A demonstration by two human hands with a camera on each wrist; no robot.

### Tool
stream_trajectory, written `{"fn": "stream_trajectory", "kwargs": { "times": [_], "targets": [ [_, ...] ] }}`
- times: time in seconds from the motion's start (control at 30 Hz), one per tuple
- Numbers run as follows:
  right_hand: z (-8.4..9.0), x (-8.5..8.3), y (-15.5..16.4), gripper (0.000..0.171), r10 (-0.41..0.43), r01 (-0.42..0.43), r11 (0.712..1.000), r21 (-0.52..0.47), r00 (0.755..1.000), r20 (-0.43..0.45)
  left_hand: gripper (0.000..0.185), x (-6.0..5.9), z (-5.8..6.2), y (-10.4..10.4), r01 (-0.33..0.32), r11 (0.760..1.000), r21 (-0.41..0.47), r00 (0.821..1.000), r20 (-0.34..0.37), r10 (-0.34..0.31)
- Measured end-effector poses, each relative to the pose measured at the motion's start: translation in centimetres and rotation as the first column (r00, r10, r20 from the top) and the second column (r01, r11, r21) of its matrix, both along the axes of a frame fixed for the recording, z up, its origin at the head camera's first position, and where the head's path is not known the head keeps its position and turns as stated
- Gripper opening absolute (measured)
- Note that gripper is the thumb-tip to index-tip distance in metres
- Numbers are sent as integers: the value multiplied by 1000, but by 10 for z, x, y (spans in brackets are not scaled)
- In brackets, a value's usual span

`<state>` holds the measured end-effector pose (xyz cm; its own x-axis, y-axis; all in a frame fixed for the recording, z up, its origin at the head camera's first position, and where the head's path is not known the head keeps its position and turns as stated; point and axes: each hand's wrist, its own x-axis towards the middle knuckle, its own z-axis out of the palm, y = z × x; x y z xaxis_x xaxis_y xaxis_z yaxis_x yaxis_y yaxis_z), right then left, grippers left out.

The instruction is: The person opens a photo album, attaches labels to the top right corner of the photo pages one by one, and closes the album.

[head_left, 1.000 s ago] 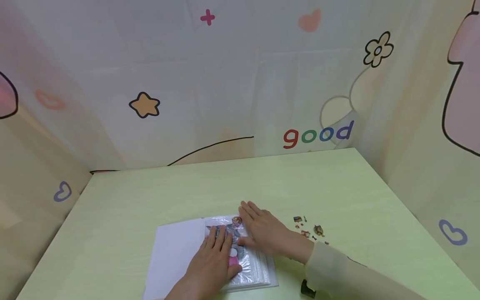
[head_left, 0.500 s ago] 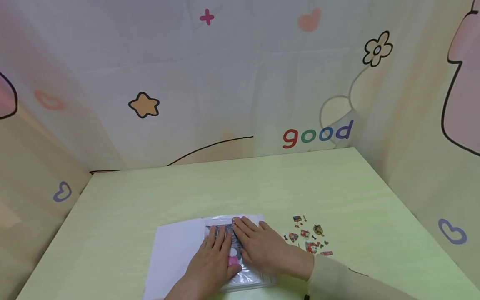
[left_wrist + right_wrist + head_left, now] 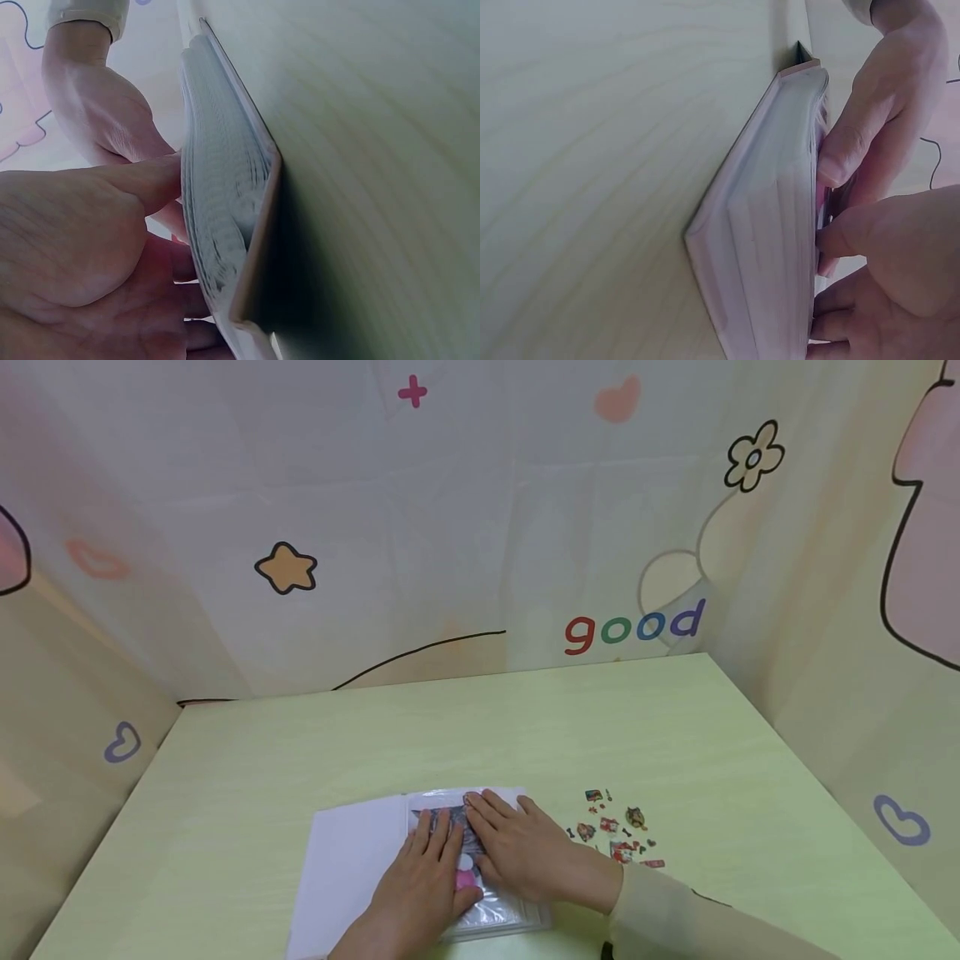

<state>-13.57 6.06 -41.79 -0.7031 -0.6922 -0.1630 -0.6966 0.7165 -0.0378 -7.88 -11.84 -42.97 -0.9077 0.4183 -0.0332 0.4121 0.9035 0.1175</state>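
Observation:
An album with clear plastic sleeve pages (image 3: 504,912) lies spread on the table, its white cover (image 3: 347,860) folded out to the left. Under the shiny film shows a grey picture with a pink and white figure (image 3: 465,878). My left hand (image 3: 420,881) rests on the sleeve page with fingers extended. Beside it, my right hand (image 3: 521,847) presses its straight fingertips near the page's top, mostly covering a small round sticker there. Both wrist views show the thick stack of pages (image 3: 217,157) from the edge, with fingers laid on top.
Several small colourful cut-out stickers (image 3: 622,852) are scattered on the pale green table (image 3: 300,743) right of the album. A small black object (image 3: 607,951) is partly hidden by the right sleeve (image 3: 675,914). Patterned cloth (image 3: 412,527) surrounds the table's back and sides.
My right hand has moved slightly left and down from the page's upper right, so its fingertips now cover the round sticker. My left hand has stayed in place.

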Motion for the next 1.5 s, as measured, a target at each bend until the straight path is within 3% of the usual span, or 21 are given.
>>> {"fn": "stream_trajectory", "kwargs": {
  "times": [0.47, 0.93, 1.2, 1.5],
  "targets": [
    [-5, -15, 1, 71, -1, 1, 1000, 5, 999, -36, 80, 1, 0, -1, 5, 1000, 5, 1000, -3, -5],
    [-4, -24, 3, 73, 0, 0, 1000, -24, 1000, 0, 80, 1, 1, -2, 0, 1000, 4, 1000, -5, 0],
    [-6, -35, 1, 74, -62, 64, 997, -32, 997, 51, 81, 0, 2, 0, -15, 1000, 1, 999, 33, 15],
    [-1, -24, 5, 72, 0, 1, 990, -138, 1000, 7, 81, 0, 2, -1, -1, 1000, -4, 1000, 25, 1]
  ]
}}
